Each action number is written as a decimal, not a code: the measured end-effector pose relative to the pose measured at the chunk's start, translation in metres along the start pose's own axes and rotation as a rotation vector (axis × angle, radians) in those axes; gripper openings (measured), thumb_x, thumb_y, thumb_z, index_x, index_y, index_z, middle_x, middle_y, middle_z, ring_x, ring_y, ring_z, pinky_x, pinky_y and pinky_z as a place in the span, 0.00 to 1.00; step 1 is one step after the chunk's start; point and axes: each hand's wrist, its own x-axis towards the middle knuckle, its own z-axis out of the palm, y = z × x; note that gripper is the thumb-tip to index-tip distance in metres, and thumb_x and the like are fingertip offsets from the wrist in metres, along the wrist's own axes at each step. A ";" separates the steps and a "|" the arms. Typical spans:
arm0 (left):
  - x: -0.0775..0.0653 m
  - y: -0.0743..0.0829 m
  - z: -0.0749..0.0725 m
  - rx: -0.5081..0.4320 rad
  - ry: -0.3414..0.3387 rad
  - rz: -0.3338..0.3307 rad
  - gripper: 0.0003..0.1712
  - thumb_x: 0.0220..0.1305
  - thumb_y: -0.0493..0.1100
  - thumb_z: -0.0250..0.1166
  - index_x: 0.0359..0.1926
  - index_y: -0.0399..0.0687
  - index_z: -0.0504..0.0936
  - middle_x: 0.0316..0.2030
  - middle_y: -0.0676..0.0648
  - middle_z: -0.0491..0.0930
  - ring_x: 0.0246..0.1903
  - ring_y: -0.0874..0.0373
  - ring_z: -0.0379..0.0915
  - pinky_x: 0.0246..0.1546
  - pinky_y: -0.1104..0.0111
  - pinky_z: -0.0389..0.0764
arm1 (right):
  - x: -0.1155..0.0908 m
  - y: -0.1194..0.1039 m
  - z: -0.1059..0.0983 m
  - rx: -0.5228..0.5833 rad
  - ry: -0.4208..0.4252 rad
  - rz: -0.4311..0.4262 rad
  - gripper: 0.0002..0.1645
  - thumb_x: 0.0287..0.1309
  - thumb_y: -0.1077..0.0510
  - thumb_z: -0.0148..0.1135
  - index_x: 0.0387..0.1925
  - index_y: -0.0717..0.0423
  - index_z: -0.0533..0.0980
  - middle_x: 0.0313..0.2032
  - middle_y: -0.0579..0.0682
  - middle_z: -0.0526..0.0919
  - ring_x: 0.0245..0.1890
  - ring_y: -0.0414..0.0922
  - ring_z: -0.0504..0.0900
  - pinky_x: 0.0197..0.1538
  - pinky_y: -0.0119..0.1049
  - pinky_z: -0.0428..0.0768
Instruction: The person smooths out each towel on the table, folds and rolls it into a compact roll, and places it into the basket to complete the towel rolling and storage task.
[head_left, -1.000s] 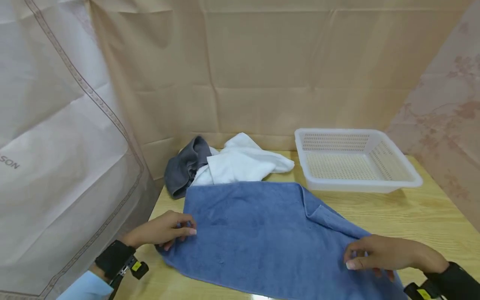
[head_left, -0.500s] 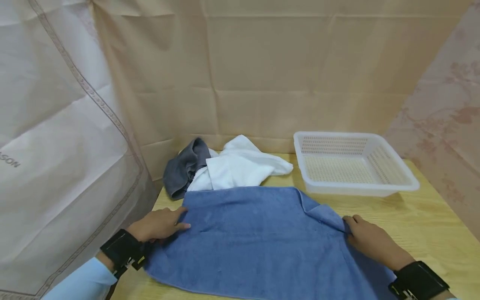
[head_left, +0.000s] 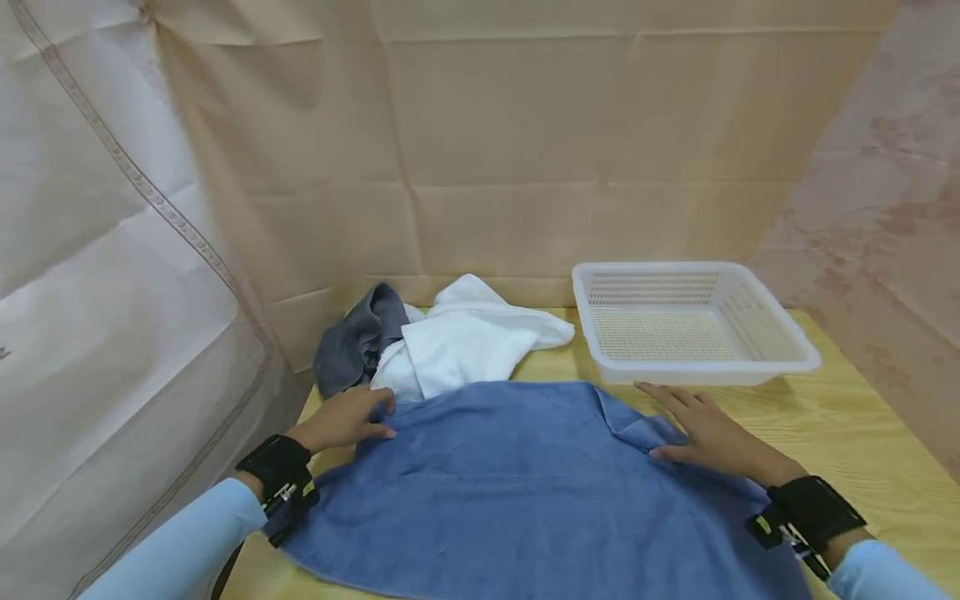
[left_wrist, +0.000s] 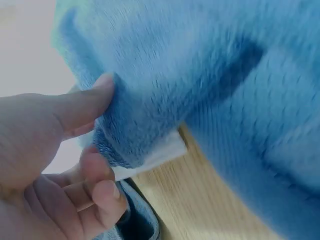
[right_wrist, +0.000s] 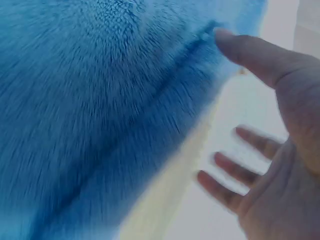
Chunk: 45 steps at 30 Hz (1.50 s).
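Lying crosswise, blue towel (head_left: 525,492), long axis left to right

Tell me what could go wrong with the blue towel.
The blue towel overlaps the white cloth in the head view, so pulling it might drag that along. Its rumpled fold near the right hand could set as a crease. That hand is open, so lifting now could pull the towel askew.

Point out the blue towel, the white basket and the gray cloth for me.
Blue towel (head_left: 525,492): head view, middle of its spread upper surface.
White basket (head_left: 656,335): head view, bare inner floor.
Gray cloth (head_left: 356,342): head view, crumpled upper side.
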 end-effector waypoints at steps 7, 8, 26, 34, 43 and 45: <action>0.006 -0.018 0.010 -0.099 -0.011 0.075 0.20 0.53 0.47 0.82 0.37 0.50 0.78 0.35 0.51 0.69 0.36 0.56 0.65 0.38 0.61 0.69 | 0.026 0.007 0.012 -0.148 0.068 -0.104 0.25 0.45 0.58 0.84 0.46 0.48 0.83 0.36 0.39 0.84 0.34 0.41 0.70 0.41 0.42 0.63; 0.006 -0.020 0.010 -0.118 0.012 0.102 0.20 0.53 0.45 0.81 0.34 0.50 0.76 0.32 0.52 0.67 0.35 0.57 0.64 0.37 0.61 0.67 | 0.026 0.009 0.009 -0.167 0.079 -0.092 0.19 0.46 0.60 0.83 0.40 0.46 0.83 0.33 0.38 0.81 0.32 0.40 0.67 0.40 0.42 0.63; -0.019 -0.035 -0.043 -0.417 0.014 0.206 0.24 0.77 0.42 0.59 0.71 0.54 0.77 0.51 0.50 0.84 0.22 0.55 0.76 0.24 0.61 0.81 | -0.024 0.037 -0.072 -0.299 0.388 -0.034 0.18 0.41 0.70 0.80 0.35 0.53 0.84 0.32 0.43 0.83 0.30 0.44 0.82 0.31 0.35 0.78; -0.015 -0.031 -0.052 -0.328 0.296 0.128 0.06 0.72 0.42 0.66 0.39 0.52 0.90 0.51 0.47 0.82 0.46 0.52 0.78 0.42 0.60 0.77 | -0.020 0.041 -0.082 -0.313 0.465 0.049 0.15 0.43 0.72 0.78 0.34 0.61 0.83 0.32 0.53 0.81 0.31 0.55 0.82 0.31 0.45 0.78; -0.019 -0.033 -0.067 -0.176 0.323 0.018 0.25 0.56 0.55 0.79 0.26 0.55 0.69 0.24 0.58 0.62 0.25 0.60 0.63 0.29 0.66 0.65 | -0.022 0.041 -0.091 -0.272 0.482 0.168 0.11 0.51 0.73 0.74 0.36 0.66 0.81 0.37 0.65 0.82 0.37 0.64 0.82 0.36 0.60 0.77; -0.021 -0.036 -0.071 -0.116 0.358 0.064 0.25 0.52 0.52 0.81 0.26 0.56 0.69 0.23 0.59 0.60 0.23 0.62 0.61 0.26 0.68 0.63 | -0.023 0.042 -0.092 -0.253 0.479 0.186 0.09 0.53 0.73 0.73 0.37 0.67 0.81 0.37 0.65 0.82 0.36 0.64 0.82 0.34 0.56 0.77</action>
